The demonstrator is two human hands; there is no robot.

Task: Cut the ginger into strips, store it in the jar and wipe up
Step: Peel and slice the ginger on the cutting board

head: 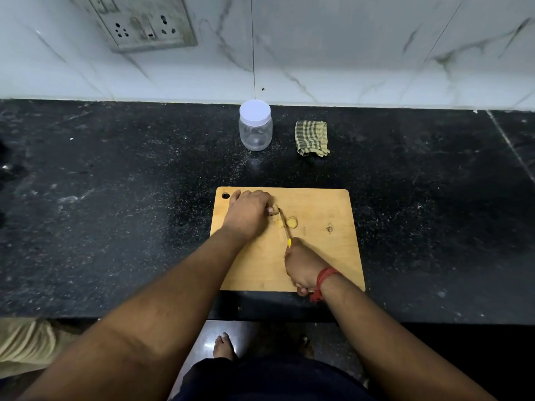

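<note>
**Blade sits hard against the left fingertips, ginger pinned between**

Left hand (249, 211) lies knuckles-up on the rectangular light wooden cutting board (327, 256), fingers curled down over the small knobbly brown ginger piece (275, 210). Only the right end of the ginger shows past the fingertips; the rest is hidden, so its long axis can't be read for sure (looks roughly left-right, judging by the exposed stub).

Right hand (302, 267) is wrapped tight round the yellow-handled knife (285, 227). The blade runs from the hand up and slightly left, meeting the ginger's exposed end. So the blade crosses the ginger nearly square, just beside the left fingertips.

Key relation: the ginger is up-left of the knife hand and directly under the left hand. The left hand is the nearer one, and it's what sets the slice thickness.

One pale yellow round ginger slice (291, 222) lies just right of the blade; a small scrap (329, 228) sits further right on the board.

The clear plastic jar with the white screw lid (255, 125), lid on and nothing visible inside, and the folded green-checked cloth (311, 138) stand side by side near the wall on the black speckled stone counter (115, 198), well apart from the board. My read: early in the cutting, no strips yet.
</note>
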